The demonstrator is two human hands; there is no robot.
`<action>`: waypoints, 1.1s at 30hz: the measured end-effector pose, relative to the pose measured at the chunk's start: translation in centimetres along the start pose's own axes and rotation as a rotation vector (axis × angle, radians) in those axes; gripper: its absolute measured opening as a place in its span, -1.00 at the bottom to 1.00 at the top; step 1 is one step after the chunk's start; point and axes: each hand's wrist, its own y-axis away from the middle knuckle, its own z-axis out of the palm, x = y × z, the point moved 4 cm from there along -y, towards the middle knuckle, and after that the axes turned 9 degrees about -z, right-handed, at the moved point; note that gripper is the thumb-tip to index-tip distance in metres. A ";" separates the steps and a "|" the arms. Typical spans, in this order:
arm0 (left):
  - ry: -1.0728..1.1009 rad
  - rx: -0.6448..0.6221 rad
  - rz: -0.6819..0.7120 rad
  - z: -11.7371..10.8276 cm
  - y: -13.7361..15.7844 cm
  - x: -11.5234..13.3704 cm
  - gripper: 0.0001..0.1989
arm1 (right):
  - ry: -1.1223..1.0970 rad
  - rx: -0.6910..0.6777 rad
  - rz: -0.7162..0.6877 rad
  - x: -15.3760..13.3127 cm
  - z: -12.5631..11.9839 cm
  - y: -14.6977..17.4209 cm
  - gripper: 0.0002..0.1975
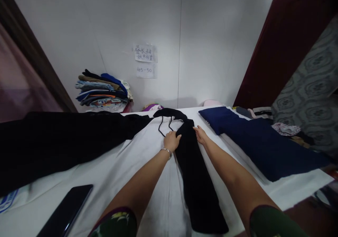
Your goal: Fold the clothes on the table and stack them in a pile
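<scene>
A hooded top with a pale body (155,166) lies spread on the white table, its black hood (169,113) and thin black drawstrings at the far end. One black sleeve (198,180) runs straight toward me along the right side of the body. My left hand (172,141), with a silver bracelet on its wrist, is closed on the sleeve's inner edge near the shoulder. My right hand (200,135) pinches the outer edge at about the same height. Black cloth (66,135) stretches left from the shoulder; whether it is all one garment I cannot tell.
A dark phone (66,210) lies at the front left. Navy cloth (253,138) lies along the right side. Folded clothes (102,91) are stacked at the back left, below paper notes (146,61) on the wall. More loose clothes (286,128) lie beyond the right edge.
</scene>
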 end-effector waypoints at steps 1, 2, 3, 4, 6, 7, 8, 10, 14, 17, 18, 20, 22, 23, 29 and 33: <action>-0.002 -0.009 -0.014 0.3 -0.7 0.0 -0.65 | 0.001 0.006 0.000 -0.2 0.1 -0.8 -0.14; -0.002 -0.020 -0.029 0.6 -1.2 -0.1 -0.67 | 0.004 0.012 0.000 -0.4 0.2 -1.6 -0.15; 0.001 -0.031 -0.045 0.8 -1.7 -0.3 -0.69 | 0.007 0.016 0.000 -0.6 0.3 -2.3 -0.16; 0.005 -0.040 -0.061 0.9 -2.1 -0.5 -0.72 | 0.010 0.020 -0.002 -0.8 0.5 -3.0 -0.18; 0.016 -0.045 -0.095 0.8 -2.4 -1.3 -0.75 | 0.013 0.020 -0.013 -1.1 1.0 -4.4 -0.22; 0.020 -0.042 -0.115 0.7 -2.4 -1.8 -0.74 | 0.014 0.012 -0.019 -1.2 1.4 -4.9 -0.25; 0.022 -0.038 -0.137 0.6 -2.4 -2.4 -0.73 | 0.017 -0.002 -0.022 -1.1 2.0 -5.5 -0.28; 0.017 -0.030 -0.177 0.5 -2.1 -3.6 -0.71 | 0.026 -0.041 -0.016 -0.6 3.2 -6.3 -0.37; 0.005 -0.026 -0.202 0.7 -1.4 -4.6 -0.71 | 0.040 -0.083 0.004 0.5 5.2 -7.0 -0.56; 0.004 -0.025 -0.188 1.0 -1.2 -4.5 -0.66 | 0.017 -0.102 0.010 0.4 5.6 -7.0 -0.69; 0.003 -0.023 -0.179 1.1 -1.2 -4.4 -0.65 | 0.010 -0.113 0.026 0.3 5.6 -6.9 -0.72; -0.003 -0.030 -0.158 1.0 -1.4 -4.3 -0.65 | 0.007 -0.134 0.079 0.1 5.5 -6.7 -0.73; -0.014 -0.051 -0.131 0.8 -2.2 -4.3 -0.68 | 0.006 -0.147 0.129 0.0 5.5 -6.5 -0.70; -0.021 -0.062 -0.110 0.6 -2.8 -4.2 -0.67 | 0.001 -0.152 0.144 0.0 5.7 -6.4 -0.70; -0.039 -0.112 0.193 -0.4 -9.4 -1.5 -0.61 | -0.082 -0.162 0.103 -0.3 6.7 -6.2 -0.79; -0.074 -0.155 0.285 0.8 -14.9 0.2 -0.50 | -0.107 -0.161 0.073 0.4 6.6 -5.9 -0.82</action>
